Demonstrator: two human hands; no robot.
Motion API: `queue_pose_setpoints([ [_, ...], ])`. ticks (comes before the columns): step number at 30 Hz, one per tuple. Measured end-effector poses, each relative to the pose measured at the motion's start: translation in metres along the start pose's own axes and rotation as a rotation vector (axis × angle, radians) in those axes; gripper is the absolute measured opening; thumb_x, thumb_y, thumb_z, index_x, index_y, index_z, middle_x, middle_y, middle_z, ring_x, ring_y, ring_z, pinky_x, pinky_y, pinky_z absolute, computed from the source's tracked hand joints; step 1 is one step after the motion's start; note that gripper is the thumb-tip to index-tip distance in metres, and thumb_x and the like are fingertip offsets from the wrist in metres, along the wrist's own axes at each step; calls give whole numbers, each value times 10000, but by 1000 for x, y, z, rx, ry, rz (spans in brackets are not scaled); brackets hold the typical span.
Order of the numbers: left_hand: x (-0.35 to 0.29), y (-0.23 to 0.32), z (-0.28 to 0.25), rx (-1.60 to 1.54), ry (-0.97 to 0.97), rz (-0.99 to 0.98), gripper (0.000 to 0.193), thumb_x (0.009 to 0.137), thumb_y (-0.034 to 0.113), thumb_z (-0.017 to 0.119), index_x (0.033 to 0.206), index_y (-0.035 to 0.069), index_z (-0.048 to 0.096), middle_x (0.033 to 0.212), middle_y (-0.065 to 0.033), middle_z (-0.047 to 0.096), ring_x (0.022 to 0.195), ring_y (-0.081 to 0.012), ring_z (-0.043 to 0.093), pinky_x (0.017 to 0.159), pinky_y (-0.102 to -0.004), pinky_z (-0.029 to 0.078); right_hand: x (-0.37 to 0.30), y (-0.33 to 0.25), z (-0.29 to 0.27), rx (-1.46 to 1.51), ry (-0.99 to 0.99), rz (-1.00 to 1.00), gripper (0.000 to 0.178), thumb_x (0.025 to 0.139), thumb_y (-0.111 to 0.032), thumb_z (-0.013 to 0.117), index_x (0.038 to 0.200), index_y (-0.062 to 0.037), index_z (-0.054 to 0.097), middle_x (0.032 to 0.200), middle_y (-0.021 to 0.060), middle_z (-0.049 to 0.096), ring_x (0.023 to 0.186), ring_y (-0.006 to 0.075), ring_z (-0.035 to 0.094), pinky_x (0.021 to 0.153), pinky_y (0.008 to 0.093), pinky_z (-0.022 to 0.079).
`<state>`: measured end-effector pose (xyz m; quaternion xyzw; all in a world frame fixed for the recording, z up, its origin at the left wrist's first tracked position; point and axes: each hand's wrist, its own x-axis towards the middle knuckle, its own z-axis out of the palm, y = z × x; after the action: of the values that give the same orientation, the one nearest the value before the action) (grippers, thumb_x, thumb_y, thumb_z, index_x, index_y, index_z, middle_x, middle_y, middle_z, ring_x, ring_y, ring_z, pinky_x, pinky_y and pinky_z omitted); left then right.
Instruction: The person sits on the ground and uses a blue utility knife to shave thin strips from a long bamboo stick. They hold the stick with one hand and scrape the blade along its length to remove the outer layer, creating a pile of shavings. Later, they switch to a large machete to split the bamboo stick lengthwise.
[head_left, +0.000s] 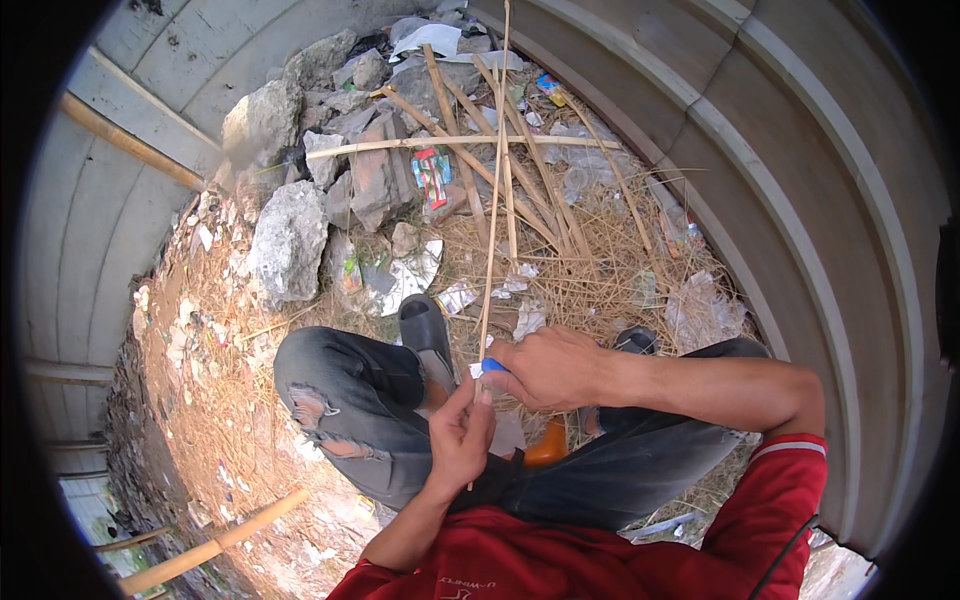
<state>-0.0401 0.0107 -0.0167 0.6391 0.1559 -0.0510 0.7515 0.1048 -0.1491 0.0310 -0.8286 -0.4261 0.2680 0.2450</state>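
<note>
A long, thin bamboo strip (493, 235) runs upright through the picture, from the top edge down between my knees. My left hand (462, 437) is closed on its lower part, with thumb and fingers pinching it. Just above, my right hand (555, 368) is closed around a small blue-handled tool (492, 366). The tool lies against the strip, close to my left fingertips. A small whitish piece (476, 370) shows beside the blue handle; whether it is a blade I cannot tell. My right fingers hide most of the tool.
Another pale strip (400, 143) lies crosswise ahead, over several bamboo sticks (540, 165). Rocks (290, 243) are piled at the far left. Corrugated metal sheeting (780, 200) rises on the right. Straw and litter cover the ground. An orange object (548, 445) sits between my legs.
</note>
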Motion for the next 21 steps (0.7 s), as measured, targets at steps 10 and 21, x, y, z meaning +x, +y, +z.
queue_pose_setpoints([
  [10,-7,4,-3,258,24,137,437,1033,85,549,1445,-53,497,752,58,546,625,0,442,546,-181,349,32,38,-33,-63,288,119,519,1038,-449,466,977,31,654,776,288,674,760,498,660,728,575,524],
  [21,-71,-30,-24,226,-80,19,436,1004,41,572,1428,-46,519,819,16,621,590,-1,449,534,-179,364,48,140,-104,-131,666,355,593,1063,-447,401,969,76,664,888,336,657,907,516,627,837,566,473],
])
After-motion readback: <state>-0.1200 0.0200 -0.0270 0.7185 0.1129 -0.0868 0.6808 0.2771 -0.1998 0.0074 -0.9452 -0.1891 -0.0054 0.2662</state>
